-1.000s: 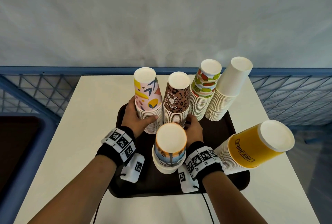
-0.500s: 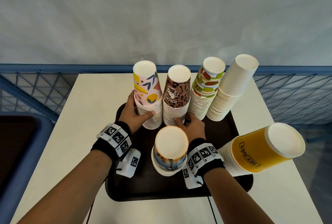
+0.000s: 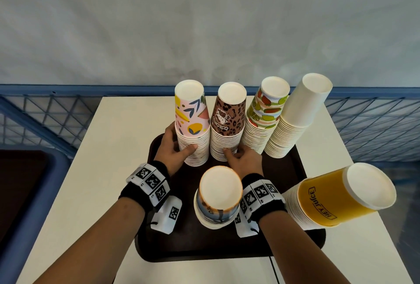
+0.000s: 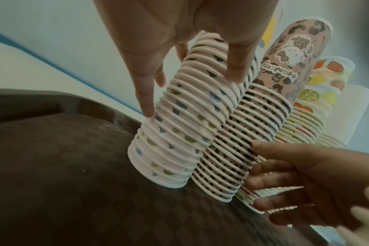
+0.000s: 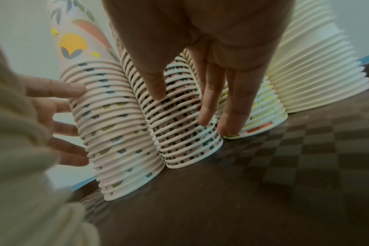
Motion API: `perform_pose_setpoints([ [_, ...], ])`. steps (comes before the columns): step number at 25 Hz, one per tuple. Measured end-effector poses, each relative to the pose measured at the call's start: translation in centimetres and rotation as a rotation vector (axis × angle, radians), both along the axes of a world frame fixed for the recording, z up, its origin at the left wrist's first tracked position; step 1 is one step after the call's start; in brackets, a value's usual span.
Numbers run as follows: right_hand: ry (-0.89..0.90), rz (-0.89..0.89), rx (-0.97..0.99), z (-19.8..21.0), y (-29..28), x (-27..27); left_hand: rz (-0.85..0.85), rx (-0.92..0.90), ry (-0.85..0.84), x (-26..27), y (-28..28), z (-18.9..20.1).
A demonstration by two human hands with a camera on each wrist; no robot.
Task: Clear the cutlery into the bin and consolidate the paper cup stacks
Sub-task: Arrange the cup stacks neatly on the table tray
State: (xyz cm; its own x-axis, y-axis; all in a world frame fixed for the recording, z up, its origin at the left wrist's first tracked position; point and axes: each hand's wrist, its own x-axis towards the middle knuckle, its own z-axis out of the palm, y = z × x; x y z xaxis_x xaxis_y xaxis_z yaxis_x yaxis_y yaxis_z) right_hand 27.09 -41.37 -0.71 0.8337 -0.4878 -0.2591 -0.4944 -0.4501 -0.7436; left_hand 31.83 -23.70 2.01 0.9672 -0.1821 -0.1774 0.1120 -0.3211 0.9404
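Over the last second the right hand (image 3: pixel 244 162) has settled onto the leopard stack (image 3: pixel 227 138): its thumb, at first hidden behind the near stack (image 3: pixel 219 195), now lies on the rims at that stack's 6 o'clock. Its fingers (image 5: pixel 206 103) have slid in at 3 o'clock, between the leopard stack and the fruit stack (image 3: pixel 261 133). The left hand (image 3: pixel 169 145) has barely shifted on the pink stack (image 3: pixel 193 145), and the head view has drawn slightly closer.

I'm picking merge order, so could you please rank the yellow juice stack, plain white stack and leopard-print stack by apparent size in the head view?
1. yellow juice stack, though it is nearest the camera.
2. plain white stack.
3. leopard-print stack, only narrowly smaller, so unsure.
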Motion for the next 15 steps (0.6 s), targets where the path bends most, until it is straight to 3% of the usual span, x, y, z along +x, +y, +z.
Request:
perform_pose_setpoints([
  [6, -0.001, 0.018, 0.024, 0.0, 0.1, 0.0, -0.004, -0.027, -0.016, -0.2, -0.2, -0.6],
  [15, 0.057, 0.087, 0.177, 0.2, 0.5, -4.1, -0.015, 0.159, 0.130, -1.1, 1.0, -0.6],
])
